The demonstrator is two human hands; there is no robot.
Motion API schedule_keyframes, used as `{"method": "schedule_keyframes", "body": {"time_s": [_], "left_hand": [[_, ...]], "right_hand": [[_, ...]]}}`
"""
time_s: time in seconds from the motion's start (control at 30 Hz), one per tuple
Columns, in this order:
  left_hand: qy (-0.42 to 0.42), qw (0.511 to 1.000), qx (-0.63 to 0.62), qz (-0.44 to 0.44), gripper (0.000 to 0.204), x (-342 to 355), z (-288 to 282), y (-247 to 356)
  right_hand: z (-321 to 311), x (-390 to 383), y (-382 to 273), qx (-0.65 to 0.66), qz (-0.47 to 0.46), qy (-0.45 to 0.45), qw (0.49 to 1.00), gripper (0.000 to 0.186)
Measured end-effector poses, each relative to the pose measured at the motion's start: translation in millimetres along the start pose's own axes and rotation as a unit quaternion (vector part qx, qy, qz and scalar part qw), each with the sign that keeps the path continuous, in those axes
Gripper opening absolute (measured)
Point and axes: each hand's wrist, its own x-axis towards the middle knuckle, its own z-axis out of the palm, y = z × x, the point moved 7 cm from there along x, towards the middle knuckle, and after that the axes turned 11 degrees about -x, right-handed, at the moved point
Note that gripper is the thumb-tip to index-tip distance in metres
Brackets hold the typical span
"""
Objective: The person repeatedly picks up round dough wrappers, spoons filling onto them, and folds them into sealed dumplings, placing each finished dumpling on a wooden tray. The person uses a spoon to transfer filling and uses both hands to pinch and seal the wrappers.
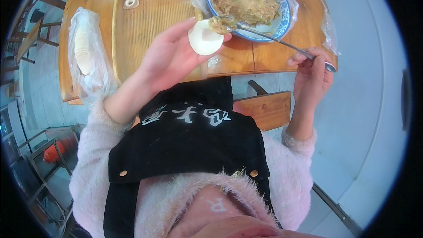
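Note:
My left hand (pixel 169 55) holds a round white dough wrapper (pixel 204 40) on its fingers, palm up, above the right part of a ridged wooden tray (pixel 141 39). My right hand (pixel 310 68) grips a long metal utensil (pixel 269 37) by its handle. A lump of chunky brown-green filling (pixel 224 25) on the utensil's tip lies at the wrapper's upper right edge. Just beyond is a blue-and-white dish (pixel 286 17) of the same filling (pixel 244 4), with a clear plastic bag around it.
A small dough piece (pixel 131 3) sits on the tray. A plastic bag of stacked wrappers (pixel 83 50) lies on the wooden table (pixel 238 61) at the left. Crumpled plastic (pixel 328 35) is at the right edge. A wooden chair (pixel 264 105) stands under the table's near edge.

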Motion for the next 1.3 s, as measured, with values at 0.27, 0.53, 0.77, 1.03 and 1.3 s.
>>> {"method": "schedule_keyframes", "body": {"time_s": [0.27,0.53,0.77,1.03,1.3], "left_hand": [[-0.025,1.0,0.01,-0.007,0.05,-3,2,-3],[-0.019,0.999,0.028,-0.003,0.046,-4,-1,-8],[-0.013,0.999,0.034,0.002,0.045,-6,-1,-8],[-0.013,0.999,0.041,-0.015,0.045,-6,1,-13],[-0.006,0.999,0.041,-0.022,0.047,-5,1,-15]], "right_hand": [[22,-9,-22,-0.094,-0.099,-0.081,0.987,0.02],[31,-19,-36,-0.174,-0.156,-0.117,0.965,0.018],[30,-24,-34,-0.147,-0.152,-0.096,0.973,0.019],[25,-31,-33,-0.123,-0.148,-0.069,0.979,0.019],[14,-36,-12,-0.012,-0.087,-0.016,0.996,0.022]]}}
